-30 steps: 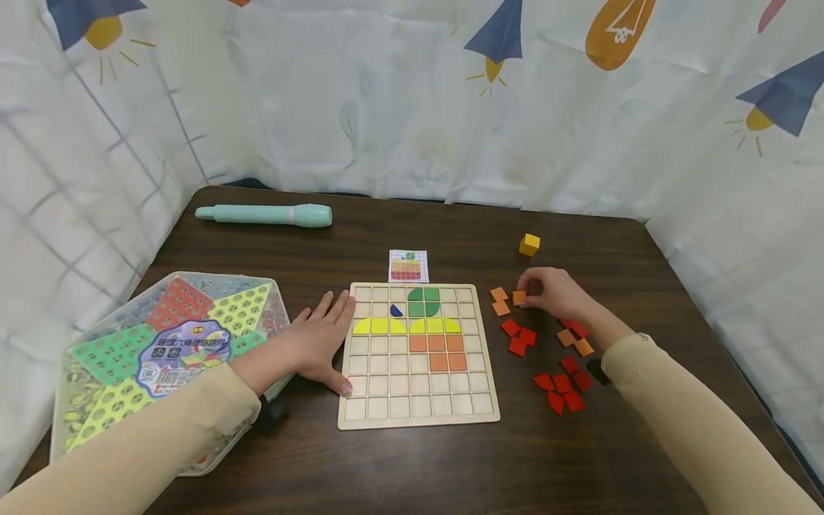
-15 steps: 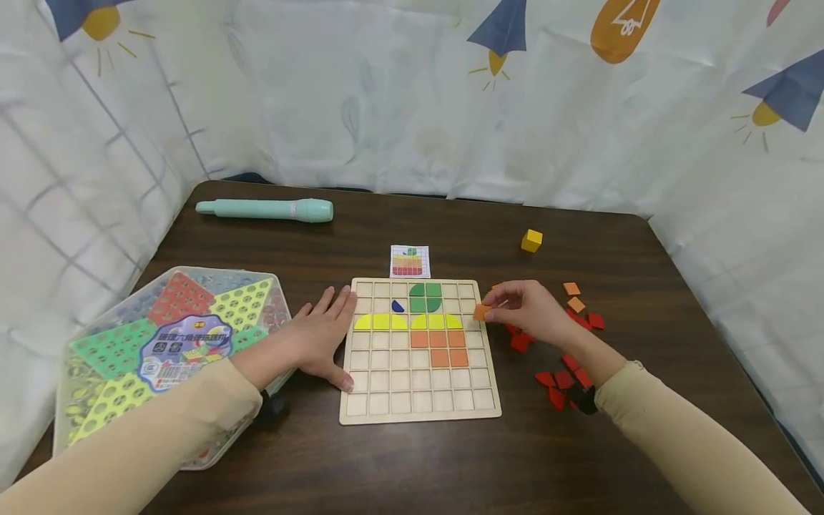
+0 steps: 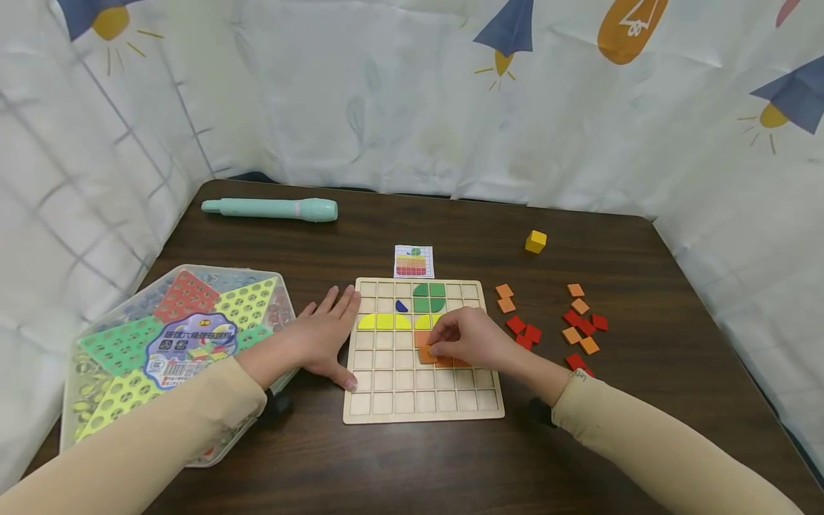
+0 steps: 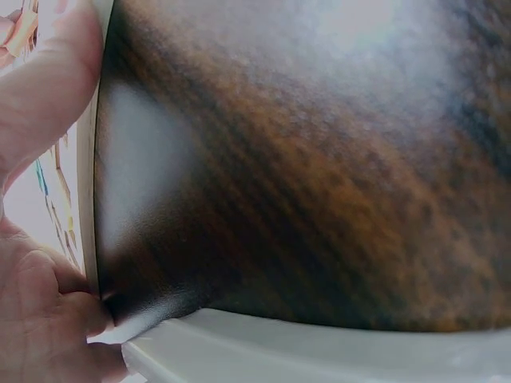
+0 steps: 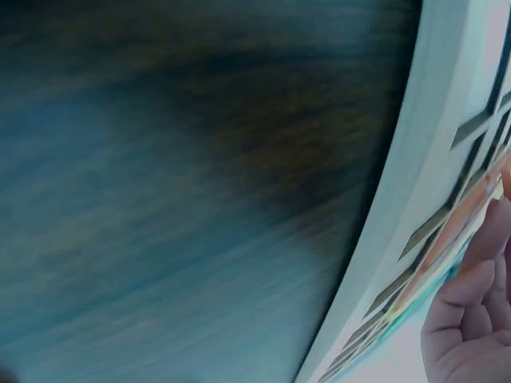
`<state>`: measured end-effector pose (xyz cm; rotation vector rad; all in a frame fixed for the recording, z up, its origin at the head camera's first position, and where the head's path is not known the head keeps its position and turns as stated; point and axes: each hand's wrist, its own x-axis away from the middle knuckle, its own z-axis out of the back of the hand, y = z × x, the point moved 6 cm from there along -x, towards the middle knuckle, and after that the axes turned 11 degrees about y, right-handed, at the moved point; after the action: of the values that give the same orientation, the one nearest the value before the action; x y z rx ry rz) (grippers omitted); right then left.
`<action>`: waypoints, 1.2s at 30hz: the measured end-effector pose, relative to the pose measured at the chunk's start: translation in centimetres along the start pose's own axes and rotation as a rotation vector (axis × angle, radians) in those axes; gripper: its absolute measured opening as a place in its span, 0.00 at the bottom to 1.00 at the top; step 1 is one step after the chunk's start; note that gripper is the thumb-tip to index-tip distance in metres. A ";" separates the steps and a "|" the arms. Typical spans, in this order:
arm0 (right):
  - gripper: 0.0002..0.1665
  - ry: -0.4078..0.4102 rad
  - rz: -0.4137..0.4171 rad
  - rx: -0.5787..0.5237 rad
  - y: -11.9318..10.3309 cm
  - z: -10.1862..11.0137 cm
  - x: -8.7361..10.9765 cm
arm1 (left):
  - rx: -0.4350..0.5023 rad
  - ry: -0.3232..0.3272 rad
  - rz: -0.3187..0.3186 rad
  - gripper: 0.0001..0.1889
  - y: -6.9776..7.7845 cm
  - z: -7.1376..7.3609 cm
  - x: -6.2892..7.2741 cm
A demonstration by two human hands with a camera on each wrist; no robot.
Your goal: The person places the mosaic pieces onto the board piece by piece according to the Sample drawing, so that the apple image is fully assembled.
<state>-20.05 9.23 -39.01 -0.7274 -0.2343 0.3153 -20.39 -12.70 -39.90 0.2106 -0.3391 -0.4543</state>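
A square wooden grid board [image 3: 383, 381] lies mid-table, with green, yellow, orange and dark blue tiles set in its cells. My right hand [image 3: 473, 342] is over the board and pinches an orange square tile [image 3: 427, 355] between thumb and fingertips, at a cell left of the lower orange row. It covers part of the yellow and orange rows. The left hand [image 3: 325, 340] rests with spread, straight fingers along the board's left edge. In the left wrist view the left thumb [image 4: 56, 84] lies on the board's rim. The right wrist view shows curled right-hand fingers [image 5: 471, 307]; the tile is unclear there.
Loose orange tiles [image 3: 505, 298] and red tiles [image 3: 524, 330] lie right of the board, with more red and orange ones farther right. A small pattern card [image 3: 414, 262] touches the board's far side. A yellow cube [image 3: 536, 242], a teal tube-shaped object [image 3: 270, 209] and a clear plastic box [image 3: 96, 400] stand around.
My right hand has picked up an orange tile from the table at right and carried it left onto the board. The left hand has stayed at the board's edge.
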 end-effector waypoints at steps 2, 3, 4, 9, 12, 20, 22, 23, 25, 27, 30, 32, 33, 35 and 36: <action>0.02 -0.004 0.005 0.021 -0.3 -0.3 0.0 | 0.000 0.002 -0.001 0.75 0.0 0.0 0.0; 0.02 -0.005 0.011 0.035 -0.5 -0.5 0.0 | 0.000 0.002 -0.002 0.75 0.0 0.0 0.0; 0.02 -0.006 0.019 0.053 -0.7 -0.6 0.0 | 0.000 0.003 -0.002 0.75 0.0 0.0 0.0; 0.02 0.015 0.058 0.162 -1.4 -1.1 0.1 | -0.003 0.006 -0.003 0.75 0.0 0.0 0.0; 0.02 0.033 0.074 0.208 -1.7 -1.2 0.1 | -0.004 0.007 -0.005 0.75 -0.1 0.1 0.0; 0.01 0.046 0.091 0.203 -1.8 -0.8 0.2 | 0.001 0.007 -0.007 0.75 -0.1 0.0 0.0; 0.01 0.068 0.093 0.204 -1.5 0.1 0.4 | 0.001 0.008 -0.008 0.75 -0.1 0.0 0.0; 0.02 0.078 0.099 0.209 -1.4 0.6 0.6 | 0.000 0.008 -0.008 0.75 -0.1 0.0 0.0; 0.04 0.084 0.115 0.224 -1.0 1.4 1.0 | -0.003 0.008 -0.008 0.75 0.0 0.0 -0.1; 0.06 0.074 0.147 0.241 -0.6 1.8 1.6 | -0.011 0.010 -0.012 0.75 0.0 0.0 -0.1; 0.10 0.042 0.192 0.252 -0.1 1.6 2.4 | -0.023 0.018 -0.019 0.75 -0.1 0.1 -0.1; 0.11 0.036 0.222 0.257 0.0 1.4 2.6 | -0.027 0.023 -0.022 0.75 -0.1 0.1 -0.1; 0.11 0.033 0.233 0.259 0.0 1.3 2.7 | -0.028 0.024 -0.023 0.75 -0.1 0.1 -0.1; 0.12 0.025 0.239 0.265 0.1 1.2 2.7 | -0.027 0.022 -0.022 0.75 -0.1 0.1 -0.1; 0.12 0.022 0.240 0.269 0.1 1.1 2.7 | -0.024 0.019 -0.022 0.75 -0.1 0.1 0.0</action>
<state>-17.88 10.99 -38.05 -0.4921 -0.0808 0.5555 -20.47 -12.74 -39.87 0.1952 -0.3125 -0.4771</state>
